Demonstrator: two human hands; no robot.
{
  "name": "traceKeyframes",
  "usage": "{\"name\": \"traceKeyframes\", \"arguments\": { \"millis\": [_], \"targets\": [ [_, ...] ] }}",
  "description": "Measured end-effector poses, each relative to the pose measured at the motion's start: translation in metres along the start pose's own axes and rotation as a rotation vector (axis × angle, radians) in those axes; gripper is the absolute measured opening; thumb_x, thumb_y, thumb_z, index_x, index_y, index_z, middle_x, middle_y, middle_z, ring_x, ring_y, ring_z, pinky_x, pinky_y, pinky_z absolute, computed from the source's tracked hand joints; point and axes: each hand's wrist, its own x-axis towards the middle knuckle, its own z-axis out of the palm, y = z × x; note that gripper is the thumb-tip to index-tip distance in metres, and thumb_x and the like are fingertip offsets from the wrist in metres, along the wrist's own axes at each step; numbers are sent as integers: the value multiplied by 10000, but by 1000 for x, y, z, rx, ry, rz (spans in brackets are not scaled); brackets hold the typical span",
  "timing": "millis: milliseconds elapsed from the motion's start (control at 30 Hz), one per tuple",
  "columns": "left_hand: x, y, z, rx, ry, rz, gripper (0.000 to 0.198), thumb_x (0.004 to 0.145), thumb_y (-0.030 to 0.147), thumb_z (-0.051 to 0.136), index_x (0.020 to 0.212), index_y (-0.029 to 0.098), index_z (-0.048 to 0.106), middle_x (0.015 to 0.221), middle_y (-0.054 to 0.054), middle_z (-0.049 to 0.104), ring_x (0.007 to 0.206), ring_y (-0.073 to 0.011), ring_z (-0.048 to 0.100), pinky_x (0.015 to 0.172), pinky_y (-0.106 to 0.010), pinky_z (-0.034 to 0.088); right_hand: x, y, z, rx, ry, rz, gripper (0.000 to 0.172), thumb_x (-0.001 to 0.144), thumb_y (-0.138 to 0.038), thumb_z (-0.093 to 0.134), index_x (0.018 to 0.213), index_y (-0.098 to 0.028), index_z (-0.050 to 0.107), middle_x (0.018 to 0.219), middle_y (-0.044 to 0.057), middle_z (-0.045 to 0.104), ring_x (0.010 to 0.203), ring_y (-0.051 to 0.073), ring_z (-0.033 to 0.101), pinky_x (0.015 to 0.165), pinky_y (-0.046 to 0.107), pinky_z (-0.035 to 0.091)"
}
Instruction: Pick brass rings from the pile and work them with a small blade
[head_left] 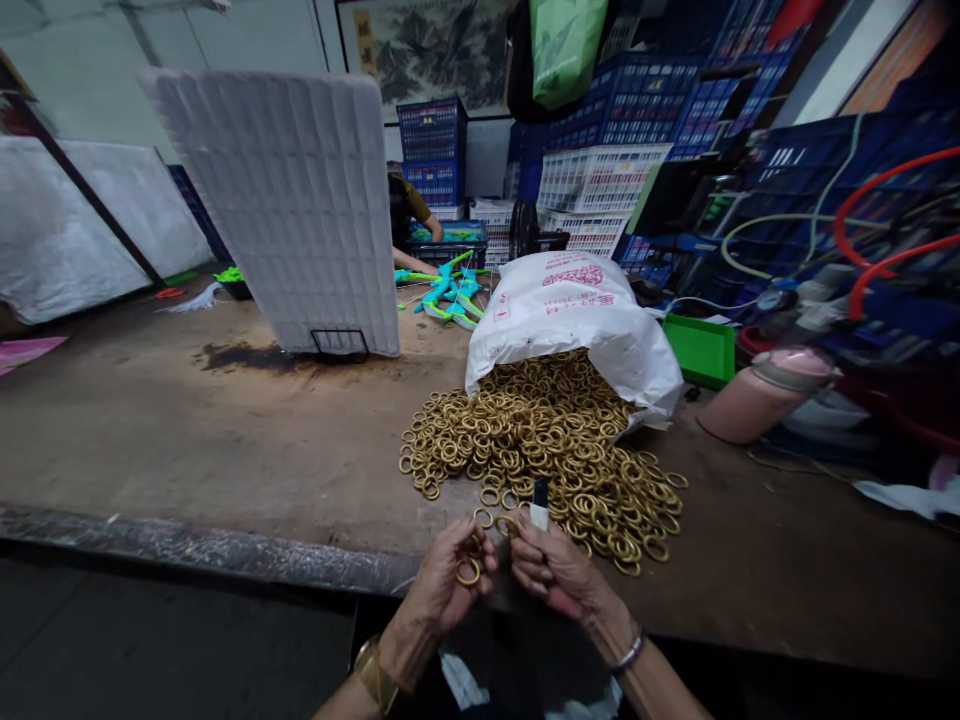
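My left hand [454,578] is closed loosely round a few gold rings, and one ring [468,571] hangs at its fingers. Close beside it, my right hand [551,570] pinches another gold ring [508,525] between thumb and fingers. Also in the right hand is a slim tool [539,505] with a white lower part and a black tip; its kind is unclear. Both hands are at the table's front edge. Just beyond them spreads a heap of gold rings [525,430], spilling from the mouth of a white woven sack [566,300] lying on its side.
A white ribbed panel [300,210] stands upright in a black wire holder [339,345] on the brown table [187,450]. At right are a green tray [699,350] and a pink bottle [769,395]. A person's arm [416,210] reaches toward blue-green toy bows [450,290] behind.
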Motion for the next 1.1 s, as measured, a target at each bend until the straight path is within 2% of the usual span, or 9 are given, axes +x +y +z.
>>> {"name": "traceKeyframes", "arguments": {
  "millis": [100,267,400,500,633,700,767,933,1100],
  "targets": [
    [-1,-1,5,91,-13,80,269,669,357,639,782,148,513,612,9,535,477,-81,486,351,-151,325,2,2,1,-7,-7,13,368,653,-402,680,742,-208,379,454,-133,295,338,1,140,318,124,183],
    [0,-6,7,166,-18,140,313,665,395,643,788,160,476,576,47,482,417,-39,393,350,-139,253,6,6,4,-14,-42,25,340,674,-400,662,757,-193,404,461,-127,309,341,1,154,320,126,194],
    [2,-9,5,338,94,197,342,666,464,611,777,177,463,522,76,453,368,-27,331,353,-144,211,6,5,6,-71,-4,2,366,669,-427,653,757,-213,370,469,-132,310,336,2,159,320,128,184],
    [2,-8,4,567,181,332,307,678,460,590,699,174,480,484,74,443,382,-45,356,390,-167,272,5,2,8,-238,63,-32,353,694,-483,598,761,-217,375,483,-125,337,327,3,164,315,138,162],
    [-1,-7,3,842,132,568,213,718,364,564,653,163,534,578,21,537,534,-95,474,539,-204,377,9,3,6,-604,235,-102,349,713,-532,520,695,-197,427,492,-91,388,339,20,230,323,171,166],
    [-3,-6,4,898,118,605,195,729,344,552,654,163,545,606,12,554,566,-102,490,569,-208,384,12,6,4,-729,310,-172,330,702,-506,531,664,-187,453,489,-78,390,382,37,282,354,179,209],
    [-4,-5,3,860,114,547,213,723,359,561,643,164,531,575,22,538,537,-94,479,538,-198,373,15,8,2,-777,335,-207,291,703,-466,529,661,-185,468,495,-73,392,414,48,306,383,184,238],
    [-4,-5,-3,613,-15,176,320,747,484,496,700,168,492,457,75,426,323,-33,283,337,-163,208,13,9,5,-814,338,-186,220,723,-389,484,637,-190,452,470,-82,385,393,47,295,394,187,239],
    [-10,-6,-2,438,-124,151,309,754,465,513,717,160,481,517,63,436,351,-19,283,339,-150,199,8,6,13,-817,274,-175,248,735,-406,456,620,-186,463,464,-62,440,389,57,314,393,195,236]
  ]
}}
